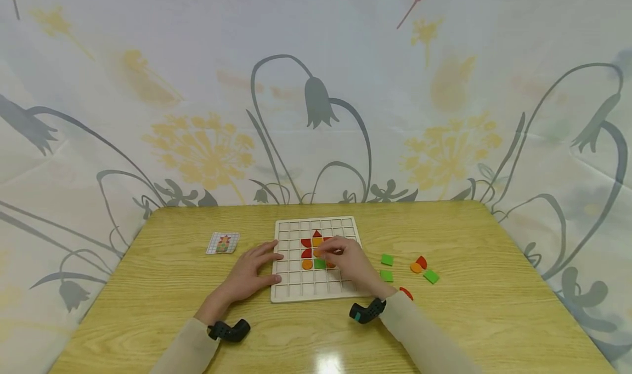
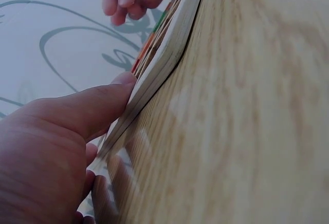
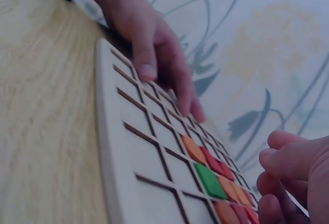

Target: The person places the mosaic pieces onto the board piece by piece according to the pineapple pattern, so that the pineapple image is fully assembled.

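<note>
A pale square grid board [image 1: 291,289] lies on the table, with red, orange and green flat pieces set in its middle cells. My left hand [image 1: 250,272] rests at the board's left edge, fingers spread and thumb on the rim. Over the pattern hovers my right hand [image 1: 348,261], its fingers loosely bent and partly covering the pieces. Its fingertips come close to an orange piece [image 1: 317,253]; nothing shows between them in the right wrist view. A green square [image 3: 209,181] sits in a cell beside an orange round piece [image 3: 193,149].
Loose pieces lie right of the board: green squares [image 1: 387,260], an orange round piece [image 1: 416,268], and red pieces [image 1: 421,262], one partly behind the right wrist. Left of the board is a small card [image 1: 223,243] with a printed grid picture. A flowered cloth [image 1: 316,160] hangs behind the table.
</note>
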Motion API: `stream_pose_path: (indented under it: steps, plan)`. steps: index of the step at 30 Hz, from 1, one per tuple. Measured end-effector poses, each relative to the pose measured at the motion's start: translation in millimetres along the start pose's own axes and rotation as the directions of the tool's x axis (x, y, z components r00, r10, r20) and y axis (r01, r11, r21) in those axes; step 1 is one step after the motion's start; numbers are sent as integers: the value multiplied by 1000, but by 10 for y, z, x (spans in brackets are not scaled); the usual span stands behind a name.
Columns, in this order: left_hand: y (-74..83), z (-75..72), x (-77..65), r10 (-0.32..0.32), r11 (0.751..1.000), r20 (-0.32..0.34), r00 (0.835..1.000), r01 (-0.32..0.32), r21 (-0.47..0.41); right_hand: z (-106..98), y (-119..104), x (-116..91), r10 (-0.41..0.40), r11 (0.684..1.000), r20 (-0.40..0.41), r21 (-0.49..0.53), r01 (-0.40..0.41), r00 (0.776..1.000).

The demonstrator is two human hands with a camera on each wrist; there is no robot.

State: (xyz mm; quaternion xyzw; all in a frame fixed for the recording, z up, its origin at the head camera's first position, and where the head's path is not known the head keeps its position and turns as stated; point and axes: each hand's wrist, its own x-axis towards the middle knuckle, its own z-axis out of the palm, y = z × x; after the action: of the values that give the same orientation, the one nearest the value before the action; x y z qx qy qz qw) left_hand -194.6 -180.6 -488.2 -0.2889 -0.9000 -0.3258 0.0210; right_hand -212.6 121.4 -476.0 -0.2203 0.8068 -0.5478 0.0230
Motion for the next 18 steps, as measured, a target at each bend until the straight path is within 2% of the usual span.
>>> stream_pose_path:
  steps: [4,9,14,18]
  plan:
    - [3,5,4,-8,1000,6,1000,8,3,-227,19,-54,7,1000,-37,-23,-8,999]
    - [-5,13,6,0,1000,2,1000,0,15,-612,39,-208,75,994,-94,-76,-82,993]
    - [-17,18,6,26,999,-12,1000,-26,24,-1055,213,-425,93,979,-153,-164,-119,984]
    - [-19,14,0,17,1000,-12,1000,-17,16,-1375,322,-607,130,966,-181,-196,-166,975]
